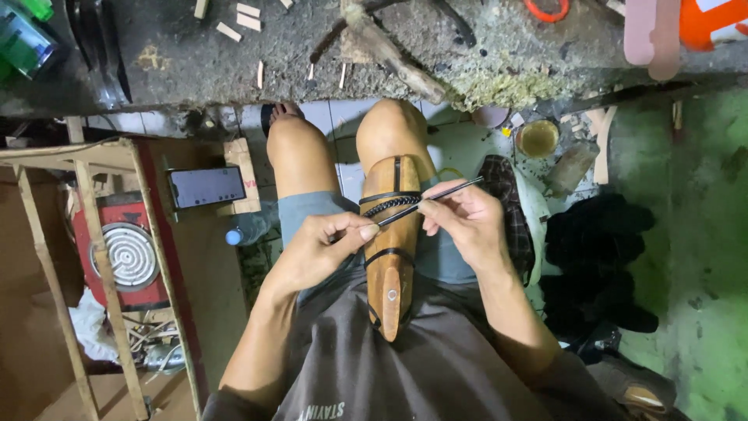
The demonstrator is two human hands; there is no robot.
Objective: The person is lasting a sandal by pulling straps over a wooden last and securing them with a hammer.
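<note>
A wooden shoe last (392, 257) lies lengthwise on the person's lap, between the two hands, with thin black straps (389, 204) crossing its upper part, one of them braided. The left hand (319, 249) pinches the near end of a thin black strip (428, 199) just beside the last's left edge. The right hand (463, 218) grips the same strip farther along, its fingertips touching the braided strap. Well left of the left hand, a dark phone (206, 187) rests on a wooden frame (86, 156). Beyond both hands runs the rough desk (467, 54), scattered with small wood offcuts (238, 19).
</note>
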